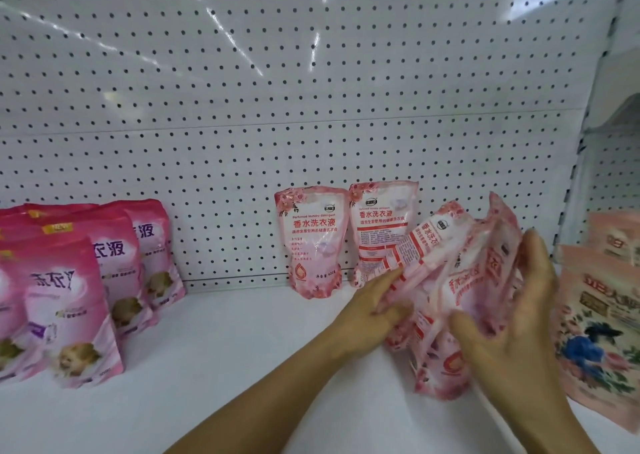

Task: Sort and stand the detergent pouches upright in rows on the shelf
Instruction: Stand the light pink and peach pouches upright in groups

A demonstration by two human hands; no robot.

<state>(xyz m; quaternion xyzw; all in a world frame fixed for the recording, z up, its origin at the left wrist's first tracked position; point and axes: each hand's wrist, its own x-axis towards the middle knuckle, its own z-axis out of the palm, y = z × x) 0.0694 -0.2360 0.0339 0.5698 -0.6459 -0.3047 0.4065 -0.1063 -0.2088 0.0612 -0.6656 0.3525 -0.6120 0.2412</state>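
You faced a white shelf point(221, 367) backed by pegboard point(311, 90). On its left stood a cluster of magenta pouches point(69, 301), upright in overlapping rows running toward the back. Near the middle, two pale pink pouches point(313, 240) stood side by side against the pegboard, the left one showing its front, the right one its printed back. Just right of them a loose bunch of matching pink pouches point(446, 301) sat tilted on the shelf. At the far right stood peach pouches with a floral print point(599, 325).
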